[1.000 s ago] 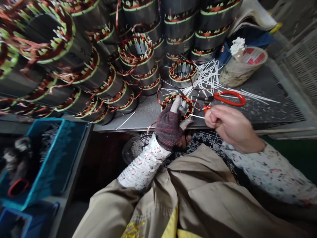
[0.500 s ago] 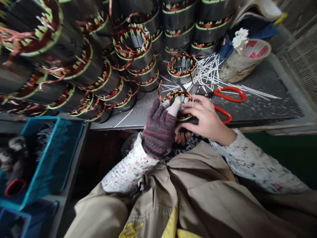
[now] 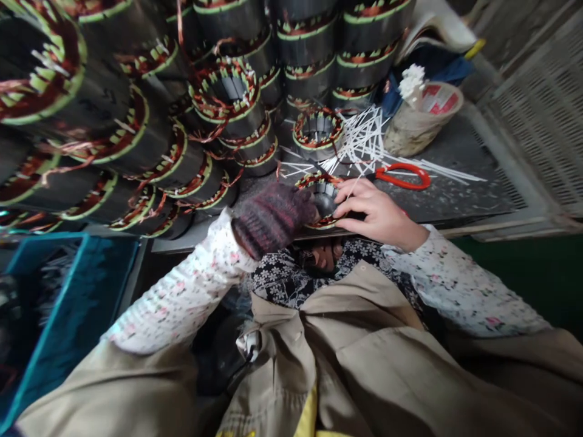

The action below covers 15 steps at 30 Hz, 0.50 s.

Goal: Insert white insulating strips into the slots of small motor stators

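At the front edge of the bench stands a motor stator [image 3: 324, 203], a short steel cylinder ringed with copper windings and green-yellow insulation. My left hand [image 3: 276, 217], in a dark purple knitted glove, is closed round its left side; the fingertips are partly hidden. On its right rim rests my bare right hand [image 3: 371, 209], with thumb and fingers closed against the edge. A thin white stick [image 3: 353, 187] rises by the right fingers. Red-handled scissors [image 3: 405, 176] lie just beyond that hand, with one handle loop mostly hidden by it.
Another stator [image 3: 317, 145] stands behind, beside a pile of loose white sticks [image 3: 362, 142]. A cup [image 3: 419, 130] bearing a tape roll is at the right. Stacked stators [image 3: 237, 115] rise at the back and left. A teal crate [image 3: 68, 303] sits at lower left.
My left hand has moved off the top of the stator to its left side, uncovering the hollow centre. The right hand stays at the right rim. The view has shifted slightly.
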Available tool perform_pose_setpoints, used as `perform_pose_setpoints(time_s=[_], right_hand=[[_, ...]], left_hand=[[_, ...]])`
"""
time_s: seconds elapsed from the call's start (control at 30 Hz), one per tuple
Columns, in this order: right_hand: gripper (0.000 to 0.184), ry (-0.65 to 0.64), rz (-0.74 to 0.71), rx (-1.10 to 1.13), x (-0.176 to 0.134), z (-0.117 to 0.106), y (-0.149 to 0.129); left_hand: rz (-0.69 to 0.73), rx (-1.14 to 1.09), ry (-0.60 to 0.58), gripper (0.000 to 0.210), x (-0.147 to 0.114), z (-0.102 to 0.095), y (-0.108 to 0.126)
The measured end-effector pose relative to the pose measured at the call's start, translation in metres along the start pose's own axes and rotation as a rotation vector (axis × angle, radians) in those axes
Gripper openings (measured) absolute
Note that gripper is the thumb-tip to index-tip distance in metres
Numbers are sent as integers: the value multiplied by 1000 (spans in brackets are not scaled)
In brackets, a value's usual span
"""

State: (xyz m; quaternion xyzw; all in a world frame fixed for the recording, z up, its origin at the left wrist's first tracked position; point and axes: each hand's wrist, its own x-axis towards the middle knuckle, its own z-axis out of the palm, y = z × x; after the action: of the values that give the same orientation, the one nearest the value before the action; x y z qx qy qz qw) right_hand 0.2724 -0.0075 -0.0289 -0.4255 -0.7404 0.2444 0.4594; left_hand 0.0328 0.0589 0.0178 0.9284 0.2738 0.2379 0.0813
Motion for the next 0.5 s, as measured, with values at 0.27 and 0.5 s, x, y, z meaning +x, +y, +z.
perform_pose_setpoints(time_s=[0.27, 0.5], right_hand=[[25, 729, 426, -414, 60, -90, 49], [12, 549, 379, -508, 78, -102, 56]], left_hand=[[399, -81, -77, 9, -16, 3, -5], [110, 132, 241, 7, -28, 51, 29]])
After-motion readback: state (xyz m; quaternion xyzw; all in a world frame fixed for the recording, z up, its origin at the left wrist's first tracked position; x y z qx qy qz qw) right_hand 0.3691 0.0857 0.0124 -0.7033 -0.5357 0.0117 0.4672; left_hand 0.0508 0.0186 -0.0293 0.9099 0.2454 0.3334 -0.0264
